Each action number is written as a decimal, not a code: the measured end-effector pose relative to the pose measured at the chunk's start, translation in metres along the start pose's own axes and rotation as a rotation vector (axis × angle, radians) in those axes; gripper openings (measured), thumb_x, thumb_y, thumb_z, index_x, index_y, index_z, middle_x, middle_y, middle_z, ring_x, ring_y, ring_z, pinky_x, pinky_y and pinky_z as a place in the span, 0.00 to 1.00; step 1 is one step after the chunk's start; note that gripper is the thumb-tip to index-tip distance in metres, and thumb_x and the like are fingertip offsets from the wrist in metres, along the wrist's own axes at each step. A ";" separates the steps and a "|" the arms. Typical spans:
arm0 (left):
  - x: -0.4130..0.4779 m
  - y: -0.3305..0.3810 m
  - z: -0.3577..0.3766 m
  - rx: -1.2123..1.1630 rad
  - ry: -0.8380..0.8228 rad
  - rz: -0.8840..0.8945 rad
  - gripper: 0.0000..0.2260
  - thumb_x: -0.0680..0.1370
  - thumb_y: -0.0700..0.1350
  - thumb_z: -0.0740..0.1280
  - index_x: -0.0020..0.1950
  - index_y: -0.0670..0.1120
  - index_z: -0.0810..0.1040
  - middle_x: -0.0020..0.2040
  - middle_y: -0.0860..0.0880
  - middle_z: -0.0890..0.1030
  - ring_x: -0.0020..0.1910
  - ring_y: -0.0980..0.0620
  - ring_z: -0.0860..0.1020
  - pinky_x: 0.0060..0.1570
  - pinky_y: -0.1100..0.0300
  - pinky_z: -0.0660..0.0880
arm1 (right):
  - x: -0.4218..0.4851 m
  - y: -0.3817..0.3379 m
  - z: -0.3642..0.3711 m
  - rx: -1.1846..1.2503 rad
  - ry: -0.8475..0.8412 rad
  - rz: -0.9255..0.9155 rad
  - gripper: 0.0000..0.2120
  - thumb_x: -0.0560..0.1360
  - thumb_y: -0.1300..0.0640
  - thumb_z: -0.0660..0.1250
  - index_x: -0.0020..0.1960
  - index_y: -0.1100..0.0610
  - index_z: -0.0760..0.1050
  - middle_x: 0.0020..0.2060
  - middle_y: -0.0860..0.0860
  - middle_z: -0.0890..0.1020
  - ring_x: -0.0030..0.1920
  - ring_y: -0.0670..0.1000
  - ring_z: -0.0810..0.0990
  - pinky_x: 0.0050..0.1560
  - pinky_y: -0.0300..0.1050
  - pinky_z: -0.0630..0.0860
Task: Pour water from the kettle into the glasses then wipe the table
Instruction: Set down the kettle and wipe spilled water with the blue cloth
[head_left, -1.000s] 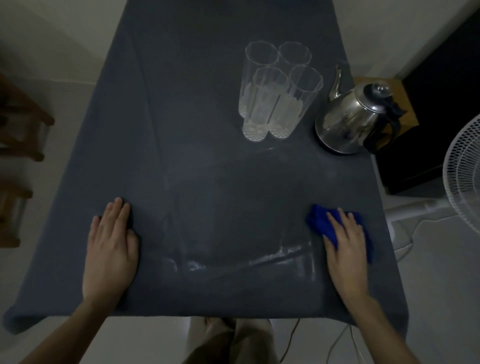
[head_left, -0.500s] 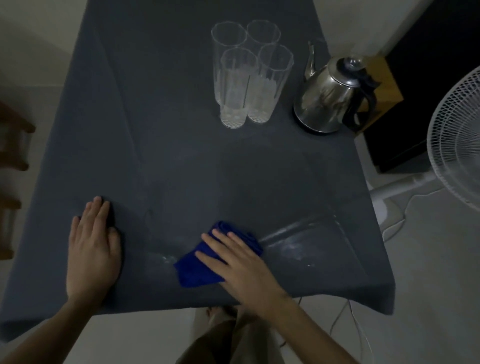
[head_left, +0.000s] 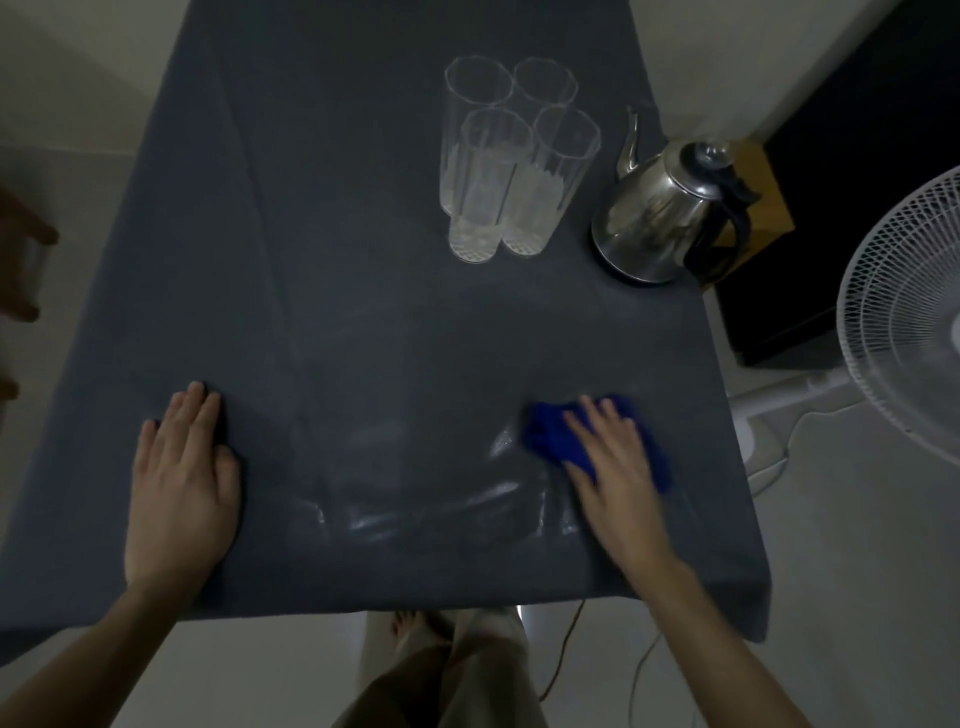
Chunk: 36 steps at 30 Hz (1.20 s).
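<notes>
A dark grey cloth covers the table (head_left: 363, 322). Several tall ribbed glasses (head_left: 511, 166) with water in them stand together at the far middle. A shiny steel kettle (head_left: 660, 218) with a black handle sits to their right, near the table's right edge. My right hand (head_left: 618, 467) presses flat, fingers straight, on a blue cloth (head_left: 550, 439) at the near right of the table. My left hand (head_left: 182, 483) rests flat on the table at the near left. Wet streaks shine on the table between my hands.
A white fan (head_left: 914, 322) stands on the floor to the right, with its cable trailing by the table. A black cabinet (head_left: 857, 182) and a yellow box sit behind the kettle. Wooden furniture (head_left: 21, 270) shows at the left edge. My legs are below the table's near edge.
My right hand slid the blue cloth from the right to the near middle, then back to the right. My left hand stayed flat in place. The view shifted slightly.
</notes>
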<state>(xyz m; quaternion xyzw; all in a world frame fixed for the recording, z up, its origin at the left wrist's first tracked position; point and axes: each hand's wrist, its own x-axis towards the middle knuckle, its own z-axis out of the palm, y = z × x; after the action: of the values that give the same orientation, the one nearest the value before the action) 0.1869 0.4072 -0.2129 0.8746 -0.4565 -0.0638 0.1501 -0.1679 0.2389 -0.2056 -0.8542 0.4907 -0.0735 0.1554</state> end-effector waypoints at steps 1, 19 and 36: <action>0.000 0.000 0.000 0.002 0.001 -0.001 0.26 0.80 0.49 0.47 0.76 0.40 0.61 0.78 0.42 0.61 0.78 0.46 0.56 0.77 0.58 0.42 | 0.005 -0.024 0.009 -0.006 -0.026 -0.080 0.23 0.76 0.53 0.57 0.71 0.56 0.68 0.73 0.54 0.67 0.74 0.54 0.60 0.75 0.54 0.52; 0.004 -0.007 0.009 -0.023 0.026 0.011 0.25 0.79 0.47 0.50 0.75 0.40 0.63 0.77 0.41 0.62 0.77 0.43 0.58 0.77 0.51 0.47 | -0.040 0.062 -0.023 -0.169 -0.062 -0.116 0.23 0.79 0.45 0.56 0.70 0.52 0.70 0.73 0.55 0.67 0.73 0.56 0.65 0.72 0.59 0.60; 0.006 -0.013 0.012 0.006 0.029 0.038 0.25 0.79 0.47 0.50 0.75 0.39 0.63 0.76 0.39 0.63 0.76 0.39 0.59 0.76 0.44 0.52 | -0.017 -0.122 0.044 0.082 -0.088 -0.216 0.24 0.77 0.38 0.57 0.68 0.49 0.72 0.76 0.53 0.62 0.77 0.54 0.54 0.77 0.55 0.47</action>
<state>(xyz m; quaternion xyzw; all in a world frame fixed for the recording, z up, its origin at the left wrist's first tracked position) 0.1972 0.4068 -0.2283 0.8671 -0.4709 -0.0469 0.1555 -0.0650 0.3195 -0.2051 -0.8974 0.3849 -0.0724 0.2029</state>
